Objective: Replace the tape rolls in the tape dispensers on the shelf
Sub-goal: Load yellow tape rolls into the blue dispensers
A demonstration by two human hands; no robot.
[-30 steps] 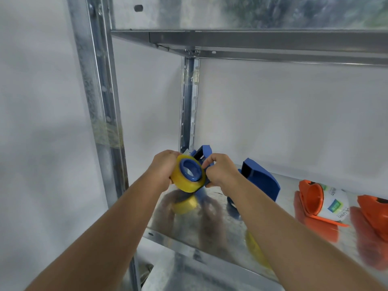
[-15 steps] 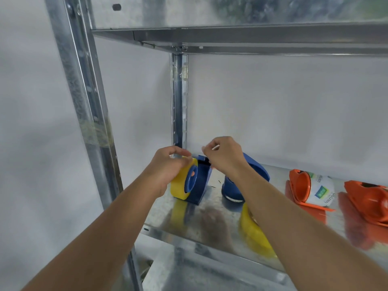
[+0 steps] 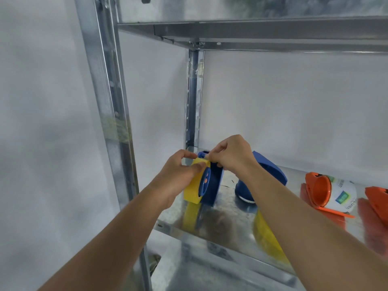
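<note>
The blue tape dispenser [image 3: 213,185] now stands on the metal shelf [image 3: 231,219] at its left end, where a second ago it was held up. The left hand [image 3: 178,175] grips the seated yellow tape roll [image 3: 194,185]. The right hand [image 3: 228,156] pinches at the dispenser's top, probably threading the tape end. Farther right lie a second blue dispenser [image 3: 270,171] and orange dispensers [image 3: 319,190].

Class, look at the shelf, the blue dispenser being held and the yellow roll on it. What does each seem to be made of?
Shelf: likely galvanized steel; mottled grey sheen with blurred reflections.
Blue dispenser: probably moulded plastic; even colour, smooth matte surface.
Yellow roll: seemingly plastic tape; glossy, slightly see-through.
</note>
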